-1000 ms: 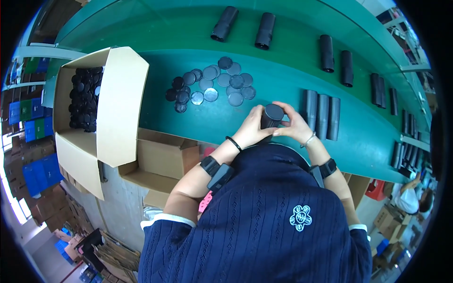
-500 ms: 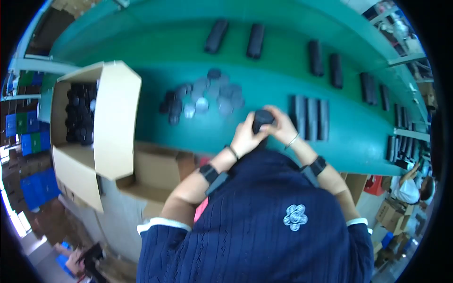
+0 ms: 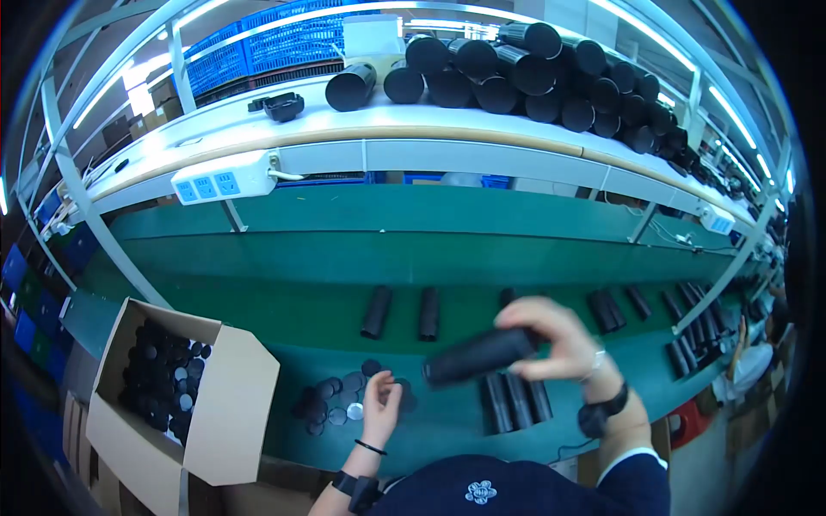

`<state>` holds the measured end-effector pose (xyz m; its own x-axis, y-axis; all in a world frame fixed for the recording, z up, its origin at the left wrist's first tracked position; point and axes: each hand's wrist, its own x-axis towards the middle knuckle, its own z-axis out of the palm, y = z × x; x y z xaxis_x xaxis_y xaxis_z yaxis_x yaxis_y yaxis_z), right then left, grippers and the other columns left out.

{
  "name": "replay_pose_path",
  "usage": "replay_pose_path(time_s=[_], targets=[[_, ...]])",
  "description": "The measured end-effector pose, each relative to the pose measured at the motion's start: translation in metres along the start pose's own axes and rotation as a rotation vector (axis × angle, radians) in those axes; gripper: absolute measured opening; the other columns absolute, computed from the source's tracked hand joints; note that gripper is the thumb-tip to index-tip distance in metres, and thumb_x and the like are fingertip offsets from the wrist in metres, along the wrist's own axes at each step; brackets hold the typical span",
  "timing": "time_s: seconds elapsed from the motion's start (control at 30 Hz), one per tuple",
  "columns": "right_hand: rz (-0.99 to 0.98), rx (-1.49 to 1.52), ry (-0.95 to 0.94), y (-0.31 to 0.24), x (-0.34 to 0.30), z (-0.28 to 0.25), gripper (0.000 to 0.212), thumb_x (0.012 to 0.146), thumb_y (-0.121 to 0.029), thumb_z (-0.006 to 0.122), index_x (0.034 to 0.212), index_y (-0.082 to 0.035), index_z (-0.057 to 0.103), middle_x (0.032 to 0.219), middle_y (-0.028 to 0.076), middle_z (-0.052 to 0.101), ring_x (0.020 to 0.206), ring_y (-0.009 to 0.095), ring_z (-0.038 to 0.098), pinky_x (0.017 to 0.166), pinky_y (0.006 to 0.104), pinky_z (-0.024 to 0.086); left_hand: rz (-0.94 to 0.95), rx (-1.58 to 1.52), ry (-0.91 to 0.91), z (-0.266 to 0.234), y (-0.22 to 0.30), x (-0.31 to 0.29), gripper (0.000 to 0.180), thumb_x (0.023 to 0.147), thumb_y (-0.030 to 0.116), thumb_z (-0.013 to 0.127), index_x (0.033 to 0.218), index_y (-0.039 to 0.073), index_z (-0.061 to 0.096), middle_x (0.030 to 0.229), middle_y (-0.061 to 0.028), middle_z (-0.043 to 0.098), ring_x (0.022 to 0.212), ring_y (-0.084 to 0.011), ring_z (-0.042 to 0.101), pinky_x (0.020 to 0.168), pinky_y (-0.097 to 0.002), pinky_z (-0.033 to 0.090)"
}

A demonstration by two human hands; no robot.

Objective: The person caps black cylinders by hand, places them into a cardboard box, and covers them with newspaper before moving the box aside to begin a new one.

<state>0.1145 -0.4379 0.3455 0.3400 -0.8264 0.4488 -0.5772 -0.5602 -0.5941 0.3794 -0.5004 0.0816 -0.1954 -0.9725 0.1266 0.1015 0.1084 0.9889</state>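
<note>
My right hand grips a black cylindrical tube at one end and holds it tilted, nearly level, above the green work surface. Under and beside that tube, three similar black tubes lie side by side. My left hand is down at the right part of a spread of thin round black discs, its fingertips drawn together. Whether a disc sits between those fingers is too small to make out. One disc in the spread shines silvery.
An open cardboard box at left holds many black discs. More black tubes lie along the green belt behind. Above, a white shelf carries stacked black cylinders; a power strip is fixed to its front. A person sits far right.
Both hands were together on an upright black tube. Now they are apart: my right hand has lifted the tube and tipped it over, and my left has gone left to the discs. The view has tilted up.
</note>
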Motion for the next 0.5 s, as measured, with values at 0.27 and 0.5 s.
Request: replay_pose_path(time_s=[0.27, 0.5], targets=[[-0.614, -0.824, 0.814, -0.064, 0.115, -0.107, 0.059, 0.070, -0.002, 0.075, 0.124, -0.006, 0.051, 0.121, 0.011, 0.058, 0.107, 0.027, 0.059, 0.089, 0.0357, 0.051, -0.135, -0.089, 0.019, -0.003, -0.025, -0.023, 0.009, 0.087, 0.005, 0.060, 0.095, 0.002, 0.062, 0.082, -0.0007, 0.062, 0.073, -0.0067, 0.057, 0.067, -0.0199, 0.045], [-0.317, -1.279, 0.648, -0.014, 0.235, -0.167, 0.045, 0.074, -0.013, 0.068, 0.117, -0.006, 0.054, 0.115, 0.015, 0.057, 0.103, 0.034, 0.057, 0.088, 0.0346, 0.048, -0.147, -0.087, 0.001, -0.006, -0.050, -0.032, 0.008, 0.087, 0.006, 0.061, 0.093, 0.001, 0.062, 0.080, -0.0006, 0.062, 0.071, -0.0061, 0.056, 0.065, -0.0197, 0.045]])
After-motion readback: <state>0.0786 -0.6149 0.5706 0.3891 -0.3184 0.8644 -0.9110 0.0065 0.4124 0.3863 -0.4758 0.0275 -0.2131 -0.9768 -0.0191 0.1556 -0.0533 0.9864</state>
